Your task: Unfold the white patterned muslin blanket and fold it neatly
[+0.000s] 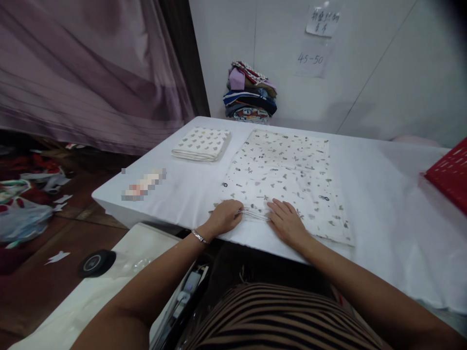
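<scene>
A white cloth (288,175) printed with small grey and dark motifs lies spread on the white-covered table (379,204). Its near edge, toward my body, is gathered into several folded layers. My left hand (226,216) is closed on the left end of these layers, with a bracelet at the wrist. My right hand (286,221) rests palm down on the cloth beside the layers, fingers stretched out. Its thumb is partly hidden. Left of the spread cloth sits a folded cloth (201,144) with a grey heart-like print.
A stack of folded fabrics (250,95) stands at the table's far edge, against the wall. A red perforated basket (450,172) is at the far right. A white surface with a black round object (97,263) is lower left. Bags and scraps lie on the floor.
</scene>
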Motion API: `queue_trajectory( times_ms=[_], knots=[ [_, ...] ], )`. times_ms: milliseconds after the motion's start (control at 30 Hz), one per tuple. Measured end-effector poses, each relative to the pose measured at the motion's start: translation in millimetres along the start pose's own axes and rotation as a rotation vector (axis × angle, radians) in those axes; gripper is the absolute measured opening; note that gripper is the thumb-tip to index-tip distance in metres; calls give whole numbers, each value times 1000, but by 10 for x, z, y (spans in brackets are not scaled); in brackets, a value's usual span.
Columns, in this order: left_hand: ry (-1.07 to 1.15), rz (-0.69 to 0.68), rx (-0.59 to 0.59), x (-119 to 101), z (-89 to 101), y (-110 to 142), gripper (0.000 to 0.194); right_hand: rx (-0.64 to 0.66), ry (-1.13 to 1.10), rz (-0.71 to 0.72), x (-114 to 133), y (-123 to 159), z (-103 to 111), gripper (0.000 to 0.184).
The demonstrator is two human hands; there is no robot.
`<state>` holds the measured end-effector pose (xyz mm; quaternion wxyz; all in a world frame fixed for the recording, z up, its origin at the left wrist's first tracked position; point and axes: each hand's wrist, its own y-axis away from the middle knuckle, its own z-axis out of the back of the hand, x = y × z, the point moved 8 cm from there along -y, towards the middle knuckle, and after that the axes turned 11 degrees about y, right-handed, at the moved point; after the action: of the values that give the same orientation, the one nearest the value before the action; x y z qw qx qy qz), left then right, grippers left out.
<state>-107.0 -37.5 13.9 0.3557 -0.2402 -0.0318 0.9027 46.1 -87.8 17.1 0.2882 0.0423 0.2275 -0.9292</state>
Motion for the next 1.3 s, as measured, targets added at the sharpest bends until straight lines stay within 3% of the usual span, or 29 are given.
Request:
queue_trajectory(
  times_ms=[367,567,767,933,1100,1200,1300],
  knots=[
    [-1,-76,11,-89,16,18,12,-74,-54,72,81,24,144,21],
    [-46,-234,31,-361,-27,8,26,-51,-66,90,86,59,95,21],
    [-53,-344,45,-652,-191,-84,13,-60,-106,53,64,51,79,21],
    [120,-323,36,-750,-204,-150,16,-65,-146,47,53,62,102,22],
    [327,-152,14,-606,-151,-216,14,-52,-161,59,60,81,85,26],
    [227,-118,30,-564,-163,-267,13,-51,-151,65,69,83,81,27],
    [14,-192,43,-625,-201,-290,12,-64,-146,61,64,83,93,26]
  ],
)
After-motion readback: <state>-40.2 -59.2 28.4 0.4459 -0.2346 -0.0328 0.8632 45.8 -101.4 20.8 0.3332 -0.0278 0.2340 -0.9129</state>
